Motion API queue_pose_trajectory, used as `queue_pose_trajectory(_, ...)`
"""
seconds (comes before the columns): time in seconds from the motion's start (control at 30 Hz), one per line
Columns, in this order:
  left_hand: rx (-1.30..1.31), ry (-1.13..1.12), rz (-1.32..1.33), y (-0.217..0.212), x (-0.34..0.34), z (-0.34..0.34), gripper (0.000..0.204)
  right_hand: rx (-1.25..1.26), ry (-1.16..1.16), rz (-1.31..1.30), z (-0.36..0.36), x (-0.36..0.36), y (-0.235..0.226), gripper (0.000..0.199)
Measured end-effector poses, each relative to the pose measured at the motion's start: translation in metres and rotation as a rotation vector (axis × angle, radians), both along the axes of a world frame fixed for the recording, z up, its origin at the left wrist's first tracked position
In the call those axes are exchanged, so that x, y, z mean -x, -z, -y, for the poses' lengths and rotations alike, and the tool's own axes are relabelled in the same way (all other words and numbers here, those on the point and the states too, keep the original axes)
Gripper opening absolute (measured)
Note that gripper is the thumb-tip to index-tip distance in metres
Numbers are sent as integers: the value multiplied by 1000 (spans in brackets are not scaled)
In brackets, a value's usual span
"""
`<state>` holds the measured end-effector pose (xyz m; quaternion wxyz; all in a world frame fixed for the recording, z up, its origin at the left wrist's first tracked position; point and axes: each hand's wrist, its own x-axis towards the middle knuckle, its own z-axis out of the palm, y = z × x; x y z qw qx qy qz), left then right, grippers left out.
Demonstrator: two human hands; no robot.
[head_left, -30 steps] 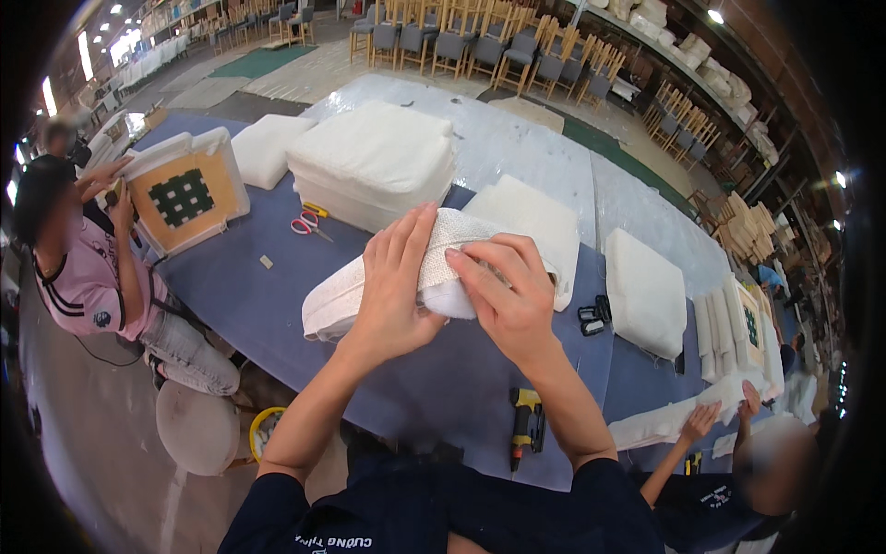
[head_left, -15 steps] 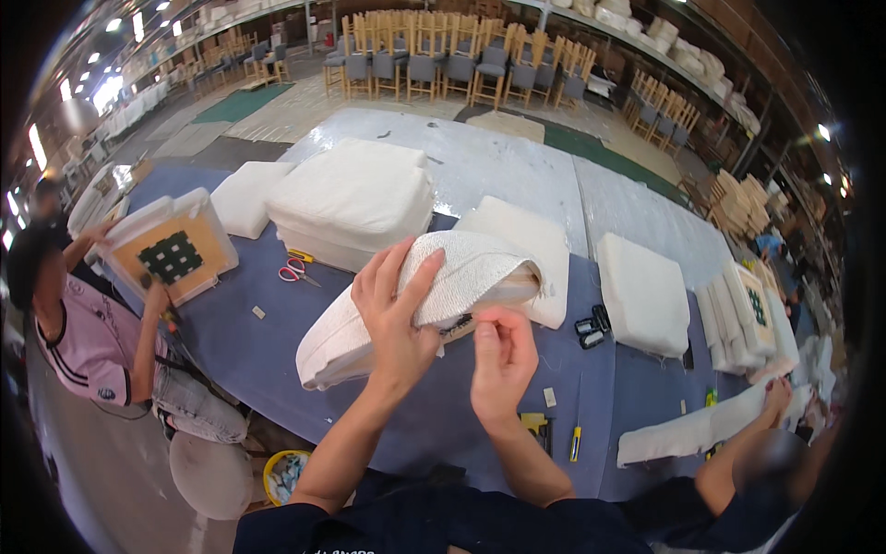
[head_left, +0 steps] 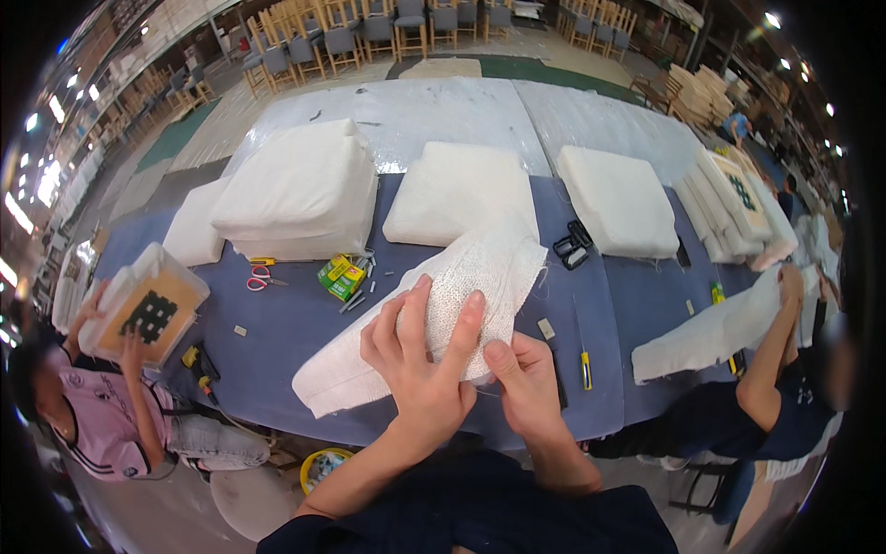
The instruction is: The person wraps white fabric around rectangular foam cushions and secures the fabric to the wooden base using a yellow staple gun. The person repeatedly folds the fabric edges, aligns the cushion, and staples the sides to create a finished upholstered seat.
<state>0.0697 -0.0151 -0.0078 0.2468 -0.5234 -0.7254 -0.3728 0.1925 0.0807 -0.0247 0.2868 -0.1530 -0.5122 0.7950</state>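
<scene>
A white woven fabric cover slants across the blue-topped table in front of me, held in both hands. My left hand is bent over its upper face, fingers apart but gripping the cloth. At its lower right edge my right hand pinches the fabric, thumb on top. Whatever is inside the cover is hidden. Just beyond lies a white padded seat cushion, partly overlapped by the cover's far end. Past my left hand are a small green and yellow box and several grey staple strips.
Left are a thick white cushion block, red-handled scissors and a person holding a seat panel. Right are a yellow-handled screwdriver, black clips, another cushion and a person handling white fabric.
The cover has turned and lies lower; the tan edge inside its opening no longer shows. My right hand has shifted right and down. The green and yellow box has come into view.
</scene>
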Motion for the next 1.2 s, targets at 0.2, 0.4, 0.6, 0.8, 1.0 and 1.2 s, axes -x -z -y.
queue_pose_trajectory(0.2,262,547,297,-46,39,5,77,358,127,-328,-11,-4,22,48)
queue_pose_trajectory(0.4,234,928,484,-30,77,-61,48,415,99,-400,-14,0,27,48)
queue_pose_trajectory(0.6,37,959,585,-6,69,-88,19,350,63,-340,-54,-9,26,49)
queue_pose_trajectory(0.8,147,1033,448,-21,81,-102,33,117,-8,-224,-68,-15,21,42)
queue_pose_trajectory(1.0,127,1067,558,-26,89,-109,27,367,5,-407,-68,4,18,39)
queue_pose_trajectory(1.2,136,1052,493,-13,95,-108,27,509,-29,-515,-66,-1,43,43)
